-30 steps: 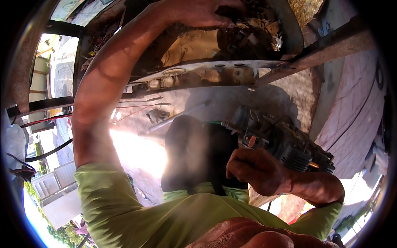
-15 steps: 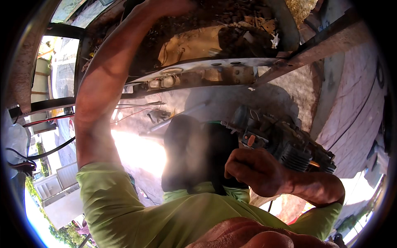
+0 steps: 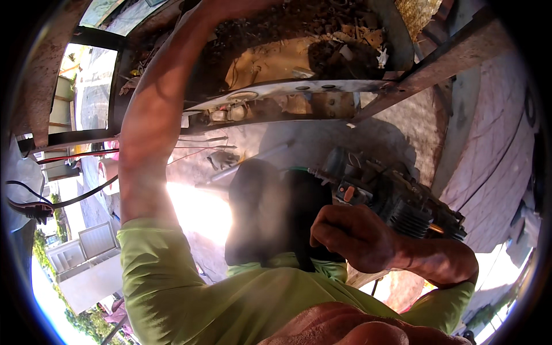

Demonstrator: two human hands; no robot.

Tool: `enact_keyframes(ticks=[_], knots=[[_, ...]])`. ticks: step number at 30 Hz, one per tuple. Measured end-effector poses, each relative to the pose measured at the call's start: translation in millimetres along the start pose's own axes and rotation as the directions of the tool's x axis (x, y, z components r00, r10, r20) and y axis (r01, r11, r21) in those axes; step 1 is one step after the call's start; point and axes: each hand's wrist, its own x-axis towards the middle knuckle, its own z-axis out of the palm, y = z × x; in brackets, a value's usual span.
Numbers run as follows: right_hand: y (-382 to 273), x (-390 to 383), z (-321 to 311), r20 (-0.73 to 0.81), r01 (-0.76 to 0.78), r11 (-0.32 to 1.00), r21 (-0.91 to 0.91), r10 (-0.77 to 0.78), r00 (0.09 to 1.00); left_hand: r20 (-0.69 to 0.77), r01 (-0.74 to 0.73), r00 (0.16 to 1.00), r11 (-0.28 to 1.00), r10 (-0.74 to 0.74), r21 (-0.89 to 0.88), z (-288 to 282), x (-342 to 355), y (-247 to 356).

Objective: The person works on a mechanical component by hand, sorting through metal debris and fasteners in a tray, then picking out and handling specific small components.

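My left arm stretches up to the far side, over a dark metal tray (image 3: pixel 270 57) littered with bolts and small metal parts. My left hand (image 3: pixel 253 4) is at the top edge of the picture, mostly cut off, its fingers hidden. Lower down, my right hand (image 3: pixel 352 237) is curled into a closed fist in front of my dark-clad lap. What it holds, if anything, I cannot make out. Just beyond it on the ground sits a greasy engine (image 3: pixel 397 198) with cooling fins.
A shelf with round holes (image 3: pixel 322 88) runs along the tray's near side. Rusty metal bars (image 3: pixel 437 54) frame the right. Black and red cables (image 3: pixel 80 201) hang at left. A grey rod (image 3: pixel 253 163) and thin wires lie on the sunlit ground. White panels (image 3: pixel 86 270) stand outside.
My left arm has shifted slightly to the right, and the bench and left-side background have moved a little in view. My right fist stays nearly in place.
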Motion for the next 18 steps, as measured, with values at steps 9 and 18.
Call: enact_keyframes(ticks=[9,18], knots=[[-2.7,1.2,0.5,-0.002,-0.038,0.999,-0.03,0.038,0.999,0.138,0.032,0.988,0.973,-0.065,0.229,14.4,-3.7,21.0],[-2.7,0.5,-1.0,0.001,-0.015,1.0,-0.009,0.015,1.0,0.376,-0.058,0.92,0.989,0.107,-0.138,-18.8,-4.4,14.6]])
